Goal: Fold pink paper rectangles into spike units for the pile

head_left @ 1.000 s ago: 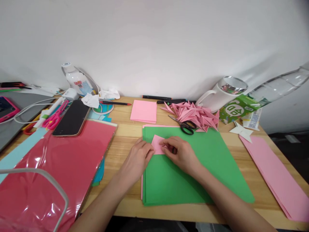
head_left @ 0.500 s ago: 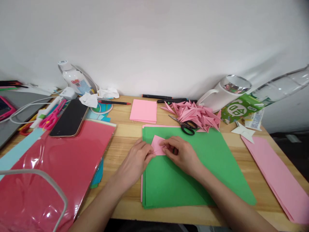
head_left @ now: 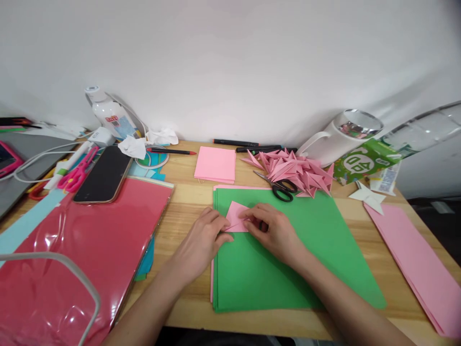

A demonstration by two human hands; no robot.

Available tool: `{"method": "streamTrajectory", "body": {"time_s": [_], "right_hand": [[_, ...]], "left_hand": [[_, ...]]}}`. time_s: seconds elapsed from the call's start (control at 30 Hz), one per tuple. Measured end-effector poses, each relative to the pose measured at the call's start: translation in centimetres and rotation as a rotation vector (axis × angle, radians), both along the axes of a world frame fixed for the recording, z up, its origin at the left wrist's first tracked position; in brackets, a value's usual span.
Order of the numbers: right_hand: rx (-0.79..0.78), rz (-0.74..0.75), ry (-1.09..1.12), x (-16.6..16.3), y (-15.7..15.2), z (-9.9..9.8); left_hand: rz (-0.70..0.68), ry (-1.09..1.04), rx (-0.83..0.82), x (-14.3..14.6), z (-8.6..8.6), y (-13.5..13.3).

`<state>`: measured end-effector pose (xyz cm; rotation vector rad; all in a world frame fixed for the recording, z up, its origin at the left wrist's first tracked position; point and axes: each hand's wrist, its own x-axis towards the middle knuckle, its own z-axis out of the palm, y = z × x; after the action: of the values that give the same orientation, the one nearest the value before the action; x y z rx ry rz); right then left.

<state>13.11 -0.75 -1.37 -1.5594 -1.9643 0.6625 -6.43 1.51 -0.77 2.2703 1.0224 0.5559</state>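
A small pink paper piece [head_left: 236, 216] lies partly folded on a stack of green sheets [head_left: 288, 264] in the middle of the wooden desk. My left hand [head_left: 201, 240] presses its left corner with bent fingertips. From the right, my right hand [head_left: 275, 230] pinches the paper's right side, fingers curled over it. Both hands touch the same piece. A pile of folded pink paper points [head_left: 295, 170] lies behind the green sheets, with black-handled scissors [head_left: 279, 188] resting at its front.
A pad of small pink squares [head_left: 215, 164] sits behind the hands. A red sheet pack [head_left: 82, 250] with a black phone [head_left: 104, 175] lies left. Pink strips [head_left: 410, 259] run along the right edge. A white mug [head_left: 338, 137], markers [head_left: 252, 146] and a bottle [head_left: 108, 117] stand at the back.
The hands and pink paper have barely shifted; the fingers keep pressing the same piece. The view has drifted slightly.
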Motion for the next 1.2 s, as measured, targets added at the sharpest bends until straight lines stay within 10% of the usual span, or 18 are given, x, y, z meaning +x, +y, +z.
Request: {"method": "streamTrajectory", "body": {"time_s": [0.47, 1.2], "right_hand": [[-0.095, 0.196, 0.036, 1.1, 0.0, 1.0], [-0.052, 0.082, -0.015, 0.3, -0.1, 0.6]], "left_hand": [[0.002, -0.01, -0.056, -0.3, 0.2, 0.1], [0.051, -0.067, 0.055, 0.3, -0.5, 0.1]]}}
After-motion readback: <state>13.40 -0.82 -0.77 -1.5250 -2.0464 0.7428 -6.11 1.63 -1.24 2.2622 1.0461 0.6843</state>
